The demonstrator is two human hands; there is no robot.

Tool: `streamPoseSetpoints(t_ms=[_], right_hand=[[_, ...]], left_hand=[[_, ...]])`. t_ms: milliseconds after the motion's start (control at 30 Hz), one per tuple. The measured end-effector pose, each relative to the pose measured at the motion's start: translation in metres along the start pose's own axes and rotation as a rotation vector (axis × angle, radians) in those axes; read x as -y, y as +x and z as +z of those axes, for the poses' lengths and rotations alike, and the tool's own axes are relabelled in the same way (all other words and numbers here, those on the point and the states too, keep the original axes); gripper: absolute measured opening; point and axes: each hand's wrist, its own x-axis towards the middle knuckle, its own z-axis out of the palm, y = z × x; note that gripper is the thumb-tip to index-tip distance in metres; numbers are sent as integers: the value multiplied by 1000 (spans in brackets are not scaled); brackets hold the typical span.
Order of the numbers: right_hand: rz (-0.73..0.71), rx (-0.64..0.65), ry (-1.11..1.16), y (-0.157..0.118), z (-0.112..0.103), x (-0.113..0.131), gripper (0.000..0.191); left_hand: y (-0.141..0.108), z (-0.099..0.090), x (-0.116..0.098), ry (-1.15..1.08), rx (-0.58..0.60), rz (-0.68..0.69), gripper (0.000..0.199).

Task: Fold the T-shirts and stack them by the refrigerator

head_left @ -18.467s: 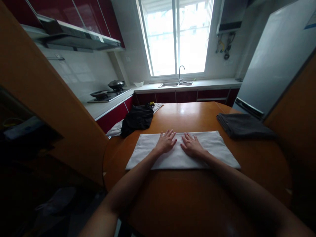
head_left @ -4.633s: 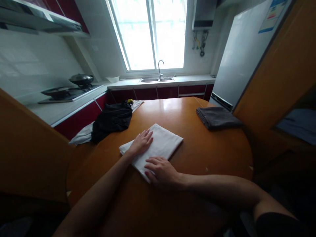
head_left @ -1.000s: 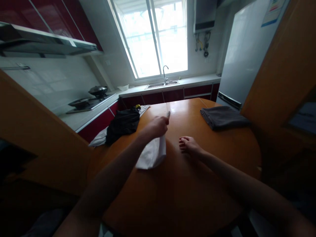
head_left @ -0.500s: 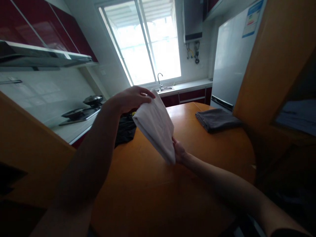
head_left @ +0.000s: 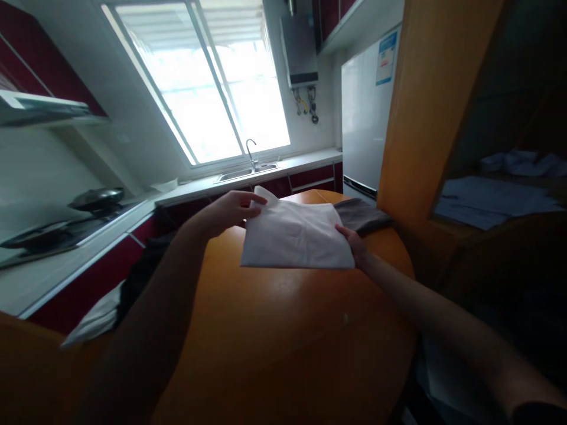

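While the left hand (head_left: 225,215) pinches the folded white cloth (head_left: 301,236) near ten o'clock, the right hand (head_left: 358,248) grips its three o'clock edge, thumb on top, other fingers hidden; it is held above the wooden table (head_left: 283,330).

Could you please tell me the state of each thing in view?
White cloth: folded, held at both sides
Left hand: gripping the cloth's left side
Right hand: gripping its right side
Gray cloth: folded, partly hidden
Rear pan: lidded
Faucet: no water visible
Refrigerator: apparently shut
Window: cannot tell if open
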Motion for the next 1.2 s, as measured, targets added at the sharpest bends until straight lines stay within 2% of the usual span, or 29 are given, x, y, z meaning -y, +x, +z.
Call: streamPoseSetpoints(t_ms=[100, 267, 400, 500, 600, 733, 967, 1100, 1200], right_hand=[[64, -97, -2, 6, -55, 35, 40], [30, -289, -89, 38, -130, 102, 29], [86, -433, -153, 64, -168, 144, 27], [7, -422, -277, 79, -183, 163, 21], [-36, -376, -363, 96, -190, 174, 18], [-8, -370, -364, 125, -200, 175, 20], [174, -115, -476, 174, -232, 146, 33], [232, -82, -527, 191, -254, 132, 38], [265, -100, -584, 198, -262, 126, 38]], left_hand=[[36, 44, 18, -151, 19, 55, 44], [109, 136, 44, -477, -92, 124, 61], [165, 196, 63, -668, -31, 83, 73], [198, 225, 75, -777, 40, 42, 79], [221, 241, 82, -825, 68, -7, 80], [236, 250, 91, -845, 81, -46, 80], [238, 254, 111, -794, 89, -133, 88], [238, 260, 114, -763, 69, -146, 88], [240, 265, 112, -731, 35, -163, 87]])
